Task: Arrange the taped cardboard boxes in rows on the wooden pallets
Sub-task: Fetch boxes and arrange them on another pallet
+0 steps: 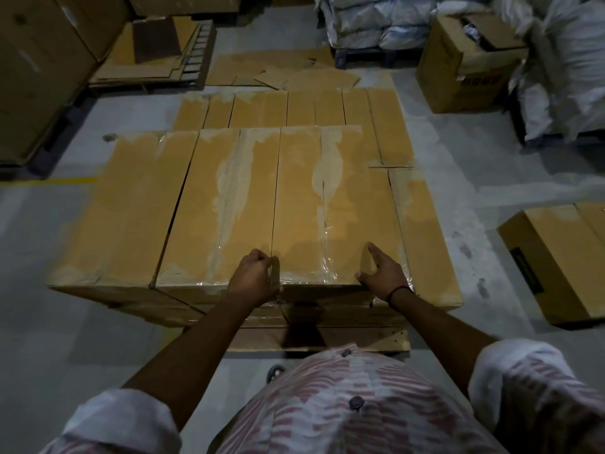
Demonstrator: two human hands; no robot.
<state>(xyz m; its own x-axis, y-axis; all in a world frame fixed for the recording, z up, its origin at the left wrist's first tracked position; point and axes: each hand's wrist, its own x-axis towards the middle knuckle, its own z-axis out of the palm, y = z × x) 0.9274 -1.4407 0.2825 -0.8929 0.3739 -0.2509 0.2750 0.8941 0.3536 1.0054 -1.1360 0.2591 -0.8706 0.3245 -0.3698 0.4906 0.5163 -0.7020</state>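
Taped box (327,208), top layer: left hand (253,276) grips its near-left corner, right hand (381,273) presses flat on the near-right; push evenly, closing the gap to its left neighbour (216,208).

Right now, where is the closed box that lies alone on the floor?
The lone closed box lies on the floor at the right edge of the head view, apart from the stacked boxes, right of the right hand.

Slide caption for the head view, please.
Left hand grips the near-left corner of a taped box, right hand rests flat on its near-right, atop the stacked pallet.
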